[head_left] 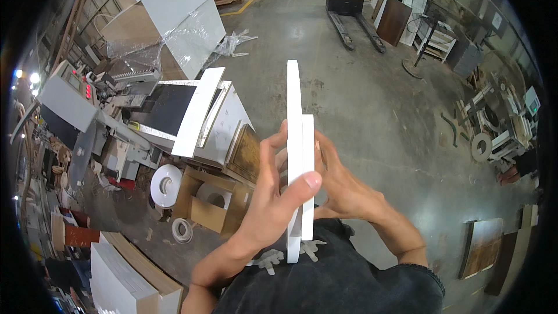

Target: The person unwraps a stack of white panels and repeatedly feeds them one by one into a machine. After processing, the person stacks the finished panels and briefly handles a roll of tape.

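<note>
Two flat white panels are held upright in front of my chest, edge-on to me and face to face. The longer panel (294, 104) is on the left; the shorter panel (308, 139) lies against its right side. My left hand (264, 203) is closed on them, with its fingers along the left face and its thumb across the near edges onto the shorter one. From the right, my right hand (343, 189) grips the shorter panel's face, its fingers partly hidden behind it.
At left, a machine with a control box (75, 90) stands by a bench bearing a white strip (199, 110). Below are a cardboard box (200, 212) and white rolls (165, 186). Stacked white boards (119, 279) are near left. A red pallet truck (344, 0) is ahead; a fan (427, 40) stands right.
</note>
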### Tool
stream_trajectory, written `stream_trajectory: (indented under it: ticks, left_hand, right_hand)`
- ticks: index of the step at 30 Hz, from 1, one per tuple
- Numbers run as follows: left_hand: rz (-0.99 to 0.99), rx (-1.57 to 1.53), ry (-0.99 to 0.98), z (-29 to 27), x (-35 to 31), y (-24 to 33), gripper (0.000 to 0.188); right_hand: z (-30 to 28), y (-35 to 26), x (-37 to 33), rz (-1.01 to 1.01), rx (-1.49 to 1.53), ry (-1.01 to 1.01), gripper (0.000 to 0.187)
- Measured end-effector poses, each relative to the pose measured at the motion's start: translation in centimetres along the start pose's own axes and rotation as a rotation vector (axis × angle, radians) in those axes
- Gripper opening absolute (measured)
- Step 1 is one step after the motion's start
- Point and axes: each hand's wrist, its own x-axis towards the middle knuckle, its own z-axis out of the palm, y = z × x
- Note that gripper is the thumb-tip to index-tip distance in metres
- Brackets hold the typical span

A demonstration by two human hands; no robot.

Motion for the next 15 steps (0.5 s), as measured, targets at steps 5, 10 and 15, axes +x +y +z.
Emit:
stream_trajectory:
  ticks: [5,10,15]
  left_hand:
    - [-0.002,0.122,-0.137,-1.1,-0.7,-0.4,0.117]
    - [0.044,0.187,-0.179,-1.3,-0.7,-1.0,0.127]
    - [0.037,0.207,-0.17,-1.3,-0.5,-1.2,0.129]
  right_hand:
    - [0.7,0.3,-0.3,-0.031,-0.023,0.001,0.126]
    - [1.0,1.0,-0.6,-0.037,-0.006,-0.005,0.121]
    - [0.3,0.9,-0.2,-0.11,-0.003,-0.001,0.118]
